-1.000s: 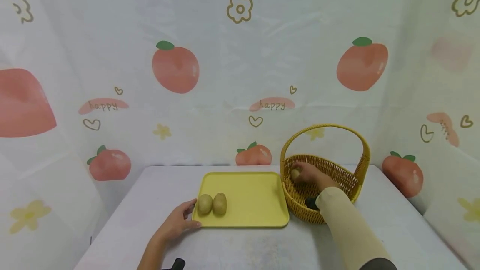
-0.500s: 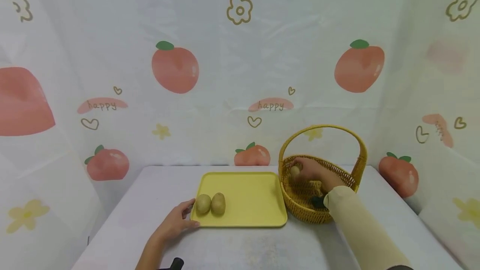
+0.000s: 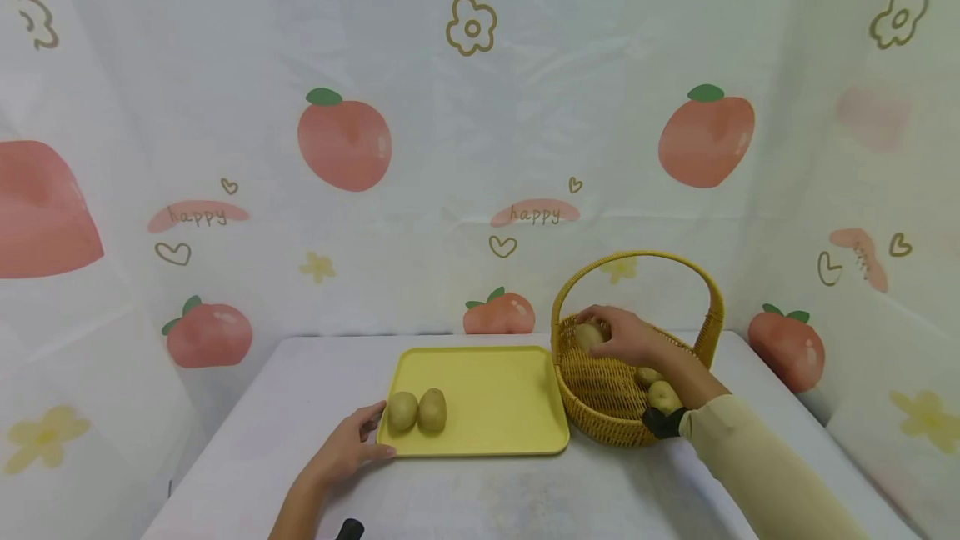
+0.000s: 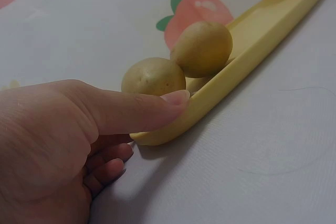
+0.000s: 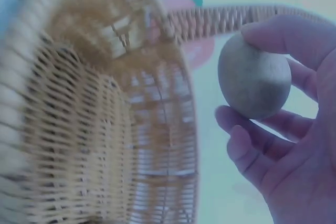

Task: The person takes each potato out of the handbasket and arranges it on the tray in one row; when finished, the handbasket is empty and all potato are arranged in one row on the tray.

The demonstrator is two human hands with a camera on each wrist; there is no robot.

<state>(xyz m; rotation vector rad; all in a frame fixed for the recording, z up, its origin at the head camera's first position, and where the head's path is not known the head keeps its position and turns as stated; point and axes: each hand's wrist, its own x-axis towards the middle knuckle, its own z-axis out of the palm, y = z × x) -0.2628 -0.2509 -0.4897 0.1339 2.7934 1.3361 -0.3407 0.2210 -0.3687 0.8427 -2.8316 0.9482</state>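
A potato point(image 3: 588, 337) is held between the thumb and fingers of my right hand point(image 3: 633, 338), over the left back part of the wicker basket point(image 3: 600, 386). In the right wrist view the held potato point(image 5: 254, 77) is beside the basket's rim, apart from it. My left hand point(image 3: 345, 445) grips the near left corner of the yellow tray point(image 3: 501, 400), its thumb along the rim. Two potatoes lie side by side on the tray near that hand, a rounder one point(image 3: 402, 412) and a longer one point(image 3: 432, 411).
More potatoes point(image 3: 663, 397) lie in the right part of the basket, partly hidden by the right wrist. The basket's tall handle point(image 3: 637, 255) arches over it. It stands close to the tray's right edge. A printed cloth point(image 3: 420, 257) hangs behind the white table point(image 3: 315, 365).
My right hand has lifted the potato upward from inside the basket, and potatoes at the basket's right now show. The left hand stays at the tray; the head view has shifted slightly.
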